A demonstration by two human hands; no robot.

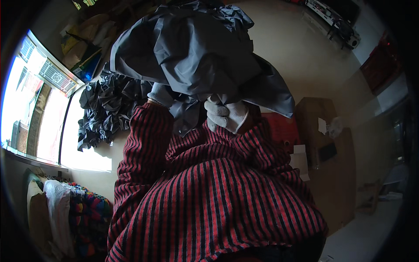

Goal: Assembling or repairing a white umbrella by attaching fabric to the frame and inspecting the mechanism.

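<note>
A large piece of dark grey fabric (187, 52), thin and creased, spreads out in front of my chest. My right hand (222, 114), in a pale grey knitted glove, is closed with its fingers curled at the fabric's near edge, gripping it. On the other side my left hand (160, 94) wears the same kind of glove and reaches under the cloth; its fingers are hidden there. A loose flap of the fabric hangs between the two hands, and another sticks out to the right.
Crumpled dark fabric pieces (113, 102) lie heaped on the floor at left, near the bright doorway (43, 100). Stuffed sacks (87, 35) stand at far left. A red plastic object (281, 130) and a cardboard box (316, 109) are close by on the right.
</note>
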